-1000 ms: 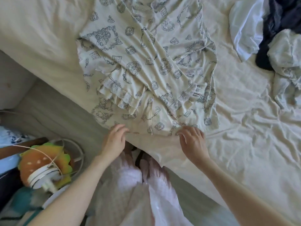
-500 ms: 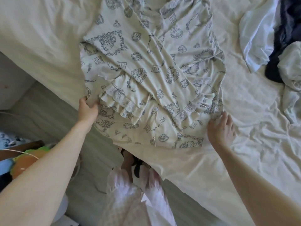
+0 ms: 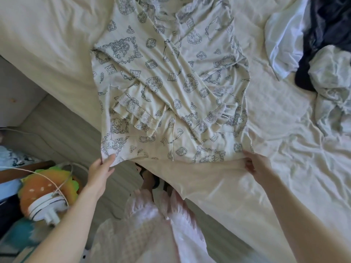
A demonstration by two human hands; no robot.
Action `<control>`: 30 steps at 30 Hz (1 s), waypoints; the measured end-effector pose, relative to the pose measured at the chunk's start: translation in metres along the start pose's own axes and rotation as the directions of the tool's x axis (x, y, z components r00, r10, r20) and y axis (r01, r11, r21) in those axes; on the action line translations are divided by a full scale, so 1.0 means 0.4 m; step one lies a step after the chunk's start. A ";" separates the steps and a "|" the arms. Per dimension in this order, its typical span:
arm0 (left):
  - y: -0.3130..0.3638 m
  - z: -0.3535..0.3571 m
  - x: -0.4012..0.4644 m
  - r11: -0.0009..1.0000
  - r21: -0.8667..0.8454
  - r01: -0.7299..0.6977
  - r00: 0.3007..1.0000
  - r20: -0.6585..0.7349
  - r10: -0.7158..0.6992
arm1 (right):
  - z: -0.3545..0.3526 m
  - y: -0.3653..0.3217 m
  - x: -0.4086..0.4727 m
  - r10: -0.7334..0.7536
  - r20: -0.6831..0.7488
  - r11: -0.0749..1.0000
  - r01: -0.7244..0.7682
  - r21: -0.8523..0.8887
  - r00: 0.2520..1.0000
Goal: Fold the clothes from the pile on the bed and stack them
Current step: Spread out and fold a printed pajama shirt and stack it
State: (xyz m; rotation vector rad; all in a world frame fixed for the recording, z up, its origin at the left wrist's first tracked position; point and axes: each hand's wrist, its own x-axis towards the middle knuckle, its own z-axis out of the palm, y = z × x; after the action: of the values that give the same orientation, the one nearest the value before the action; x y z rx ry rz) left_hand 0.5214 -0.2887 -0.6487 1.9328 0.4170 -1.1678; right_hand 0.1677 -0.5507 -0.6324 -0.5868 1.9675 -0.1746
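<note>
A person's left hand (image 3: 100,171) pinches the lower left corner of a cream printed pajama top (image 3: 171,82), while the right hand (image 3: 255,164) grips the hem at the lower right corner. The top lies spread on the bed (image 3: 284,149) just beyond both hands, sleeves crossed over its buttoned front, its near edge at the bed's edge. Well beyond the right hand, a pile of clothes (image 3: 326,59) sits crumpled on the sheet. Below the left hand, a burger-shaped plush toy (image 3: 38,188) lies beside the bed.
</note>
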 end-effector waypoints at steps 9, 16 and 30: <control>0.004 0.003 -0.130 0.912 -0.395 -0.110 0.991 -0.110 0.072 | 0.014 0.017 -0.078 0.035 0.245 0.711 -0.196 0.675 0.969; 0.009 0.011 -0.237 0.884 -0.450 -0.125 0.983 -0.180 0.047 | -0.024 0.070 -0.145 0.008 0.229 0.703 -0.168 0.691 0.973; -0.029 -0.077 -0.463 0.925 -0.380 0.001 0.974 -0.210 -0.088 | -0.214 0.122 -0.307 0.089 0.069 0.780 -0.112 0.615 0.994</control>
State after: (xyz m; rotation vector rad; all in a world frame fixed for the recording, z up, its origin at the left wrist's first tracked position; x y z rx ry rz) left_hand 0.4363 -0.2340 -0.4901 1.7215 0.7539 -0.8239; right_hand 0.1200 -0.4613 -0.5119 -0.0462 1.7557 -0.7110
